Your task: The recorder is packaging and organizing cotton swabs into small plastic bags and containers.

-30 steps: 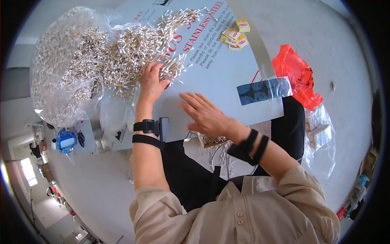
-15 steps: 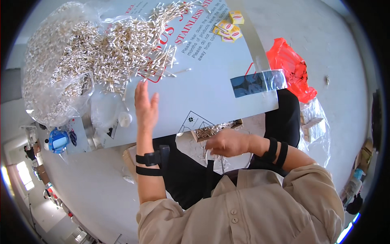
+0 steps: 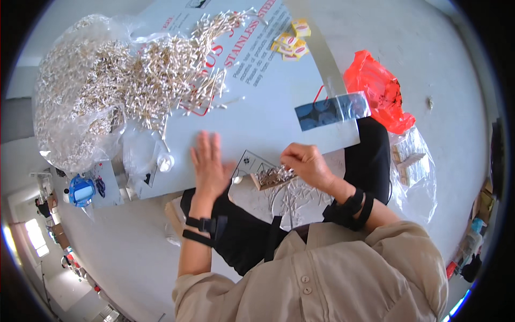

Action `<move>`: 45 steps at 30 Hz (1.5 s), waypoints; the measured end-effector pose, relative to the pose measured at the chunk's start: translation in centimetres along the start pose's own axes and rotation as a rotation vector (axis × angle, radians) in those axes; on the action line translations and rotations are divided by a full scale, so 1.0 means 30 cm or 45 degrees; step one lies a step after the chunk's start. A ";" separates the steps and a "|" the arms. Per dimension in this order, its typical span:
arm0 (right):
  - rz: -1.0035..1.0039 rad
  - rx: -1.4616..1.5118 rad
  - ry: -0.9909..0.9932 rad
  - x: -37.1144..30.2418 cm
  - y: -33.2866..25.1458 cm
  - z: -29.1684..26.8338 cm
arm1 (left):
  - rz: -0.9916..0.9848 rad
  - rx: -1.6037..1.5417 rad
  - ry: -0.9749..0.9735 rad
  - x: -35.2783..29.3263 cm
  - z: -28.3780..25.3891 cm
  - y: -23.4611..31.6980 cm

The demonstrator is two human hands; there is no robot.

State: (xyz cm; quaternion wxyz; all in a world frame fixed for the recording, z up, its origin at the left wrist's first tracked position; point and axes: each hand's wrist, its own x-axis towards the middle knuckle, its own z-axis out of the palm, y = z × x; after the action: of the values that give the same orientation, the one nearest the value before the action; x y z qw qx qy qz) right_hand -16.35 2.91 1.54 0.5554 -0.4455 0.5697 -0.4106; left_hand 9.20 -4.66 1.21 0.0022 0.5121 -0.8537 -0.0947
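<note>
My left hand (image 3: 212, 167) is open, its fingers spread low over the near part of the table (image 3: 257, 118), apart from the swabs. My right hand (image 3: 307, 165) is closed, thumb and fingers pressed together, at the right end of a small open box (image 3: 262, 188) at the table's near edge. What it pinches, if anything, is hidden. Cotton swabs (image 3: 272, 175) fill the box, and more loose swabs (image 3: 292, 201) lie scattered beneath it. A big heap of swabs (image 3: 161, 75) spreads over the table's far left, spilling from a clear plastic bag (image 3: 56, 107).
A round white container (image 3: 165, 162) stands near the left edge. Yellow packets (image 3: 289, 45) lie at the far right, a dark blue strip (image 3: 324, 111) at the right edge. Beyond are a red plastic bag (image 3: 375, 91) and a clear bag (image 3: 413, 169). A blue object (image 3: 81, 190) sits left.
My left hand has drawn back from the edge of the swab heap toward me, fingers spreading. My right hand has moved forward and slightly right, up to the box.
</note>
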 end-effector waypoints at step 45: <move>-0.654 -0.745 0.637 0.425 -0.008 -0.050 | -0.133 -0.074 0.384 0.188 0.114 0.136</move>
State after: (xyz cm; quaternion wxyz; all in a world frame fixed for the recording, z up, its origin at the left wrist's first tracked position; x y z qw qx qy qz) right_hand -17.65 -9.50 -1.55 0.1321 -0.5973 0.6494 -0.4517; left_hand 2.61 -7.19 -2.02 0.1403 0.5640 -0.8127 -0.0413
